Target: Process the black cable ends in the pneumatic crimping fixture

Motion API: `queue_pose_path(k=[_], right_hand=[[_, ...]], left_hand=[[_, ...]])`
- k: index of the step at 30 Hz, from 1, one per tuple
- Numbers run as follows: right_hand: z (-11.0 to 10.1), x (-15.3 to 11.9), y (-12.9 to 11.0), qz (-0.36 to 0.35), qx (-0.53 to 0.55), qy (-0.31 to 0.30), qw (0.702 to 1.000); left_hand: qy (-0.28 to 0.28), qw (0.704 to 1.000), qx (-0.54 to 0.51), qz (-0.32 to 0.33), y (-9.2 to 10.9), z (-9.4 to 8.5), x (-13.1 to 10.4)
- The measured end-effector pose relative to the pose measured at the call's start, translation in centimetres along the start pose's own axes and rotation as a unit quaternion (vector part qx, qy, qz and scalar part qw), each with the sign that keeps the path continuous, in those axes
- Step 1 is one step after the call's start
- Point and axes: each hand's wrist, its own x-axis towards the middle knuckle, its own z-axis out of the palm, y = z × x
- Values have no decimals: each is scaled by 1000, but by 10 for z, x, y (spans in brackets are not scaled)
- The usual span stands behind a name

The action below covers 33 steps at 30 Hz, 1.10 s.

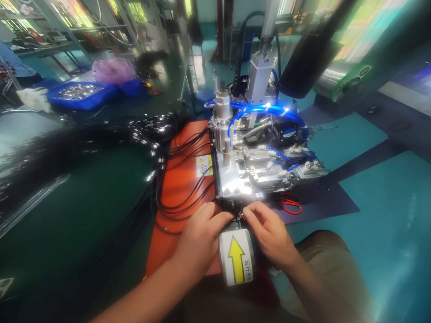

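At the near edge of a silver pneumatic machine (235,177), my two hands are close together. My left hand (205,229) has its fingers curled, thumb pointing right at the dark track; what it pinches, if anything, is hidden. My right hand (267,229) pinches small coloured wires (241,215) between thumb and forefinger. Just below them is a white label plate with a yellow arrow (236,258). Black cables (182,208) run over the orange plate (178,179) on the left of the machine.
Red-handled scissors or a red loop (291,204) lies right of the machine. Blue air tubes (269,109) arch over it. Black cable bundles (111,134) hang at left. A blue tray of metal parts (81,101) and a person's gloved hand (35,98) are at far left.
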Motion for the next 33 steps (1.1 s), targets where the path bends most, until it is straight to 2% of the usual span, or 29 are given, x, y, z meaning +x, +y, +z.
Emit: queue_pose_path(k=[12,21,27,33], right_hand=[[2,0,5,-8,-1,5,1000],[3,0,5,-20,-21,13,999],[5,3,7,14,-9,19,1000],[-4,-11,8,30,-16,42,999]], left_hand=[[14,999,30,16,2,0,4],[-34,997,3,71,-9,-7,7],[-12,995,15,94,-8,-8,9],[7,995,17,100,-10,-6,8]])
